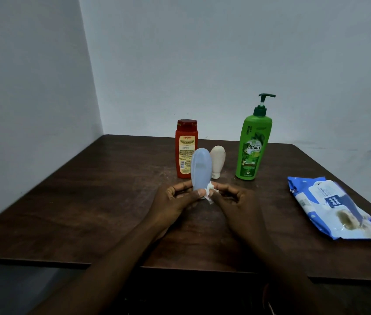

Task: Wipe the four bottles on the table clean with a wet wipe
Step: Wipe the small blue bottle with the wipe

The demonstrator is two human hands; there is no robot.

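Observation:
My left hand (175, 201) grips the lower end of a pale blue bottle (200, 169), held upright above the table. My right hand (230, 196) pinches a crumpled white wet wipe (209, 193) against the bottle's lower right side. Behind stand a red bottle (185, 148) with a dark red cap, a small cream bottle (217, 161) standing on its cap, and a tall green pump bottle (253, 146) further right.
A blue and white wet-wipe pack (332, 208) lies flat near the right edge of the dark wooden table (89, 201). White walls meet in a corner behind the table's far left. The table's front edge runs just below my forearms.

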